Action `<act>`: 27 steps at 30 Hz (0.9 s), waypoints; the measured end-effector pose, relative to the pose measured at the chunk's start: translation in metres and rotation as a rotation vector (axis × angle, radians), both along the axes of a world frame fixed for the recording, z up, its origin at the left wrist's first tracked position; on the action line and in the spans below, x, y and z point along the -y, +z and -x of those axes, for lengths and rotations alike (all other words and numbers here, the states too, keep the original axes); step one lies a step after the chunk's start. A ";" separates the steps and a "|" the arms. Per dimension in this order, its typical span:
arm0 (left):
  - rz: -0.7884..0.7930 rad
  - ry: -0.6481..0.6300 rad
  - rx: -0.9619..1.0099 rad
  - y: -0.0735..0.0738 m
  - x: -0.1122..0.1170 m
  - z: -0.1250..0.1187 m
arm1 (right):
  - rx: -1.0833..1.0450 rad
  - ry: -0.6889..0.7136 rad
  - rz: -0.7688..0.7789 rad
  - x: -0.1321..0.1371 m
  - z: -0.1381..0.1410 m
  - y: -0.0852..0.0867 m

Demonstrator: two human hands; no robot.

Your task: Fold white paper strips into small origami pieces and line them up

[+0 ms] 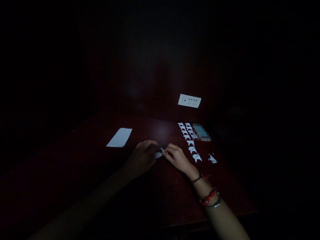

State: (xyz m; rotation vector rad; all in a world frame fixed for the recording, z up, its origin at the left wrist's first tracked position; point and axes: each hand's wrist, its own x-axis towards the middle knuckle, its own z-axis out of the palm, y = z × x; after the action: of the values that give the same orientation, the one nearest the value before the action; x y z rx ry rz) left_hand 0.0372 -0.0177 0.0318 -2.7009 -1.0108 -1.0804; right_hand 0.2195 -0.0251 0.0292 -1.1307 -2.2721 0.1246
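The scene is very dark. My left hand (141, 157) and my right hand (176, 156) meet over a dark red wooden table (87, 173). Both pinch a small white piece of paper (159, 154) that lies between them on the tabletop. My left hand wears a ring, and its fingers curl onto the paper's left side. My right hand presses its fingertips on the paper's right edge; its wrist carries red thread bands and a bracelet. A row of several small folded white paper pieces (190, 141) runs just right of my right hand.
A flat white sheet (119, 137) lies left of my hands. A blurred bluish object (201, 132) sits beside the folded pieces, and a crumpled white scrap (212, 159) lies further right. A white wall socket (189, 100) is behind the table. The table's front edge runs near my forearms.
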 end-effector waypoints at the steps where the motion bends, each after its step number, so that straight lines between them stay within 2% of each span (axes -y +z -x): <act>1: 0.000 -0.001 -0.001 0.000 0.000 0.000 | 0.027 -0.006 -0.013 0.001 0.000 0.001; 6: 0.008 0.001 -0.003 0.001 0.002 -0.002 | 0.177 -0.008 -0.047 0.004 -0.001 0.009; 9: 0.015 -0.005 -0.012 0.001 0.001 -0.003 | 0.188 -0.020 -0.053 0.005 0.002 0.010; 14: 0.026 -0.024 -0.013 0.001 0.002 -0.003 | 0.013 -0.085 -0.023 -0.002 0.003 0.000; 17: 0.043 -0.005 0.000 0.002 0.003 -0.002 | -0.108 -0.209 -0.046 -0.009 -0.008 -0.003; 19: 0.077 0.009 0.032 0.003 0.002 -0.001 | -0.187 -0.310 -0.076 -0.012 -0.017 0.000; 22: 0.185 0.010 0.102 -0.001 -0.005 0.002 | -0.243 -0.373 -0.122 -0.011 -0.027 0.010; 25: 0.294 -0.024 0.122 -0.008 -0.016 0.006 | -0.242 -0.411 -0.128 0.000 -0.039 0.020; 27: 0.334 -0.017 0.109 -0.014 -0.024 0.009 | -0.230 -0.473 -0.091 0.011 -0.057 0.023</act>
State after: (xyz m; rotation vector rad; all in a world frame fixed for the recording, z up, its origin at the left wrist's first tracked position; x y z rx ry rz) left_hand 0.0284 0.0061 0.0177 -2.9362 -1.2936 -1.1673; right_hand 0.2766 -0.0361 0.0519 -1.4871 -1.7431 -0.0353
